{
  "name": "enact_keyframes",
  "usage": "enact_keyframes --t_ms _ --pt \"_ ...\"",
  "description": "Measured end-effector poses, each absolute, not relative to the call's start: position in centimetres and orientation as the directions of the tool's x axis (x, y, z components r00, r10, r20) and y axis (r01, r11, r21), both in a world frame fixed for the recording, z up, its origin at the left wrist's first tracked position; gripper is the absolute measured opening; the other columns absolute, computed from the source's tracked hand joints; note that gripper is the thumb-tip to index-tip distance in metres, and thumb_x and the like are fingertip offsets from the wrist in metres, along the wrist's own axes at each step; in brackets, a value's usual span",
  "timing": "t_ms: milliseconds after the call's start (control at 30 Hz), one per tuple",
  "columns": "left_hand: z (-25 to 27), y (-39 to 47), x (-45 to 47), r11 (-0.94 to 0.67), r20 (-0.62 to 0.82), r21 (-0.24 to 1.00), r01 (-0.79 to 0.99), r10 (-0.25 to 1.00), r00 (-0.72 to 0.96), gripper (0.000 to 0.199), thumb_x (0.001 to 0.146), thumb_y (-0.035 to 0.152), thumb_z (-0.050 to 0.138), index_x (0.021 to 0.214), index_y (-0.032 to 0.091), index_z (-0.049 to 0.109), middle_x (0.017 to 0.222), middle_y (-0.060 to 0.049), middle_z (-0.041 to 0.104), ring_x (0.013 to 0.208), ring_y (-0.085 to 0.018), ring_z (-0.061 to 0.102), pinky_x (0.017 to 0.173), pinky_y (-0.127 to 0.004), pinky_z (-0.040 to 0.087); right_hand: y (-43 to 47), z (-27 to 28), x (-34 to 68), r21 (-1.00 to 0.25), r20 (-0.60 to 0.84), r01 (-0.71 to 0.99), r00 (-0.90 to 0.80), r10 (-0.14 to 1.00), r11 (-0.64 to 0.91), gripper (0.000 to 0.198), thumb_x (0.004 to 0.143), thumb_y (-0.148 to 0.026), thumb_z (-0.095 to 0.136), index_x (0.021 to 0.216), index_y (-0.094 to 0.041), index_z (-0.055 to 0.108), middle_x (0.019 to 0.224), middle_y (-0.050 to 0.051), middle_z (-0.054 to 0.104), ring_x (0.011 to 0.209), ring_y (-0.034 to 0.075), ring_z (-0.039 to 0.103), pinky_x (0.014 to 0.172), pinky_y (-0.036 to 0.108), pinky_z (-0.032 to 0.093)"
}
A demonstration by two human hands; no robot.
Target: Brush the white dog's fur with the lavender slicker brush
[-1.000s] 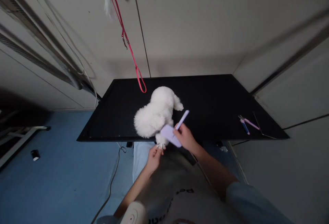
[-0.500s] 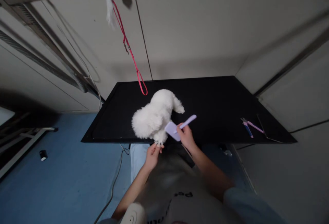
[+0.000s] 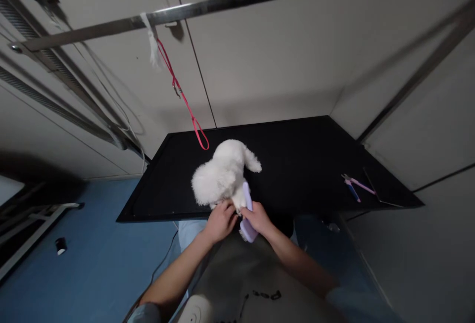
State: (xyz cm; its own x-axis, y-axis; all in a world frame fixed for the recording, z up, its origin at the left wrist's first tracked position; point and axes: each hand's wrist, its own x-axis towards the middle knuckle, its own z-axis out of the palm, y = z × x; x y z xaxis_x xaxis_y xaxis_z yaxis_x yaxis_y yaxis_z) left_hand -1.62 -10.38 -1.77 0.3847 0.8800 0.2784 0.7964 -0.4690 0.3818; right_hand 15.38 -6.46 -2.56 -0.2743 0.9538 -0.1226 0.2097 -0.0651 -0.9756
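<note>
"One broad, black, rectangular surface (image 3: pixel 297 164). What's on it?"

"A fluffy white dog (image 3: pixel 222 174), at the near edge. Probably soft and yielding, its legs delicate; I'd support a leg lightly, close to the paw."

"And the hands?"

"The left hand (image 3: pixel 221 221) curls against its front; I cannot tell whether it grips. The right hand (image 3: pixel 259 217), just beside the dog, is closed around a lilac, flat-headed brush (image 3: pixel 249 232), likely light and stiff, best held by its handle."

Remotely, I count two bare hands (image 3: pixel 220 221), one fluffy white dog (image 3: pixel 230 159), one flat lavender plastic brush (image 3: pixel 249 230), one thin red leash (image 3: pixel 186 103), one rectangular black table (image 3: pixel 297 160), and one pink-and-blue clipper (image 3: pixel 361 185).
</note>
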Motion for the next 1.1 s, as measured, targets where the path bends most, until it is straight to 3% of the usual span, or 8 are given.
enact_keyframes --t_ms 133,433,500,600,700,767,900,1100 --pt "-1.9 -8.8 -1.9 -0.639 0.427 0.364 0.677 0.761 0.488 0.036 0.091 0.025 0.053 0.125 0.012 0.05 0.141 -0.022 0.048 0.135 -0.03 0.044 0.104 -0.047 0.045 -7.0 -1.0 17.0 -0.963 -0.04 0.267 -0.272 0.961 0.035 0.02 0.079 -0.03 0.055 0.067 -0.016 0.062 0.059 0.0 0.059 0.056 0.015 0.054 0.052 0.024 0.038" --pt "-1.8 -6.9 -0.2 -0.731 0.347 0.321 0.603 0.683 0.643 0.033 0.088 0.022 0.047 0.118 0.012 0.058 0.123 -0.019 0.063 0.125 -0.03 0.053 0.105 -0.049 0.043 -8.1 -1.0 18.2 -0.971 -0.086 0.237 -0.258 0.962 -0.023 0.017 0.078 -0.029 0.054 0.066 -0.018 0.057 0.061 0.0 0.058 0.06 0.016 0.054 0.057 0.026 0.04" --pt "-1.7 -7.0 0.2 -0.674 0.399 0.411 0.614 0.739 0.543 0.026 0.088 0.025 0.048 0.106 0.013 0.063 0.11 -0.018 0.067 0.11 -0.029 0.061 0.097 -0.046 0.048 -9.5 -2.5 18.5 -0.974 -0.171 0.185 -0.241 0.955 -0.128 0.021 0.081 -0.034 0.051 0.068 -0.019 0.057 0.061 0.0 0.058 0.061 0.016 0.054 0.059 0.026 0.041" --pt "-1.7 -7.8 0.7 -0.463 0.475 0.66 0.592 0.867 0.148 0.023 0.09 0.03 0.048 0.091 0.015 0.065 0.089 -0.011 0.069 0.085 -0.023 0.063 0.081 -0.037 0.051 -12.8 -6.0 19.1 -0.95 -0.311 0.114 -0.344 0.886 -0.29 0.018 0.082 -0.035 0.051 0.077 -0.021 0.06 0.069 0.0 0.06 0.066 0.017 0.055 0.064 0.028 0.043" --pt "-1.5 -8.7 1.3 -0.262 0.368 0.899 0.351 0.886 -0.281 0.027 0.087 0.041 0.057 0.083 0.016 0.067 0.077 -0.005 0.067 0.074 -0.019 0.061 0.074 -0.03 0.048 -14.6 -8.4 19.0 -0.927 -0.355 0.109 -0.565 0.745 -0.359 0.013 0.076 -0.034 0.059 0.077 -0.021 0.06 0.072 0.0 0.058 0.07 0.017 0.053 0.066 0.028 0.04" --pt "-1.1 -9.1 1.6 -0.205 0.233 0.972 0.11 0.871 -0.433 0.032 0.083 0.047 0.063 0.082 0.016 0.067 0.077 -0.004 0.069 0.075 -0.017 0.061 0.074 -0.028 0.048 -13.4 -8.2 18.2 -0.929 -0.269 -0.068 -0.552 0.789 -0.364 0.019 0.074 -0.038 0.064 0.081 -0.021 0.059 0.074 -0.001 0.056 0.071 0.016 0.052 0.068 0.028 0.04" --pt "0.6 -9.4 2.0 -0.22 -0.018 0.904 -0.366 0.837 -0.547 0.036 0.076 0.047 0.072 0.092 0.016 0.067 0.09 -0.005 0.072 0.081 -0.017 0.066 0.078 -0.028 0.05 -7.5 -5.1 15.3 -0.84 -0.095 -0.513 -0.183 0.979 -0.178 0.034 0.068 -0.044 0.072 0.088 -0.024 0.053 0.082 -0.002 0.058 0.078 0.017 0.055 0.075 0.03 0.043" --pt "1.2 -9.9 2.1 -0.263 -0.16 0.763 -0.59 0.808 -0.567 0.03 0.074 0.032 0.077 0.096 0.014 0.067 0.101 -0.008 0.072 0.089 -0.018 0.069 0.081 -0.029 0.052 -4.2 -4.6 13.8 -0.8 -0.064 -0.599 0.045 0.997 -0.024 0.038 0.065 -0.044 0.076 0.091 -0.021 0.058 0.09 0.002 0.067 0.083 0.019 0.061 0.079 0.033 0.047"
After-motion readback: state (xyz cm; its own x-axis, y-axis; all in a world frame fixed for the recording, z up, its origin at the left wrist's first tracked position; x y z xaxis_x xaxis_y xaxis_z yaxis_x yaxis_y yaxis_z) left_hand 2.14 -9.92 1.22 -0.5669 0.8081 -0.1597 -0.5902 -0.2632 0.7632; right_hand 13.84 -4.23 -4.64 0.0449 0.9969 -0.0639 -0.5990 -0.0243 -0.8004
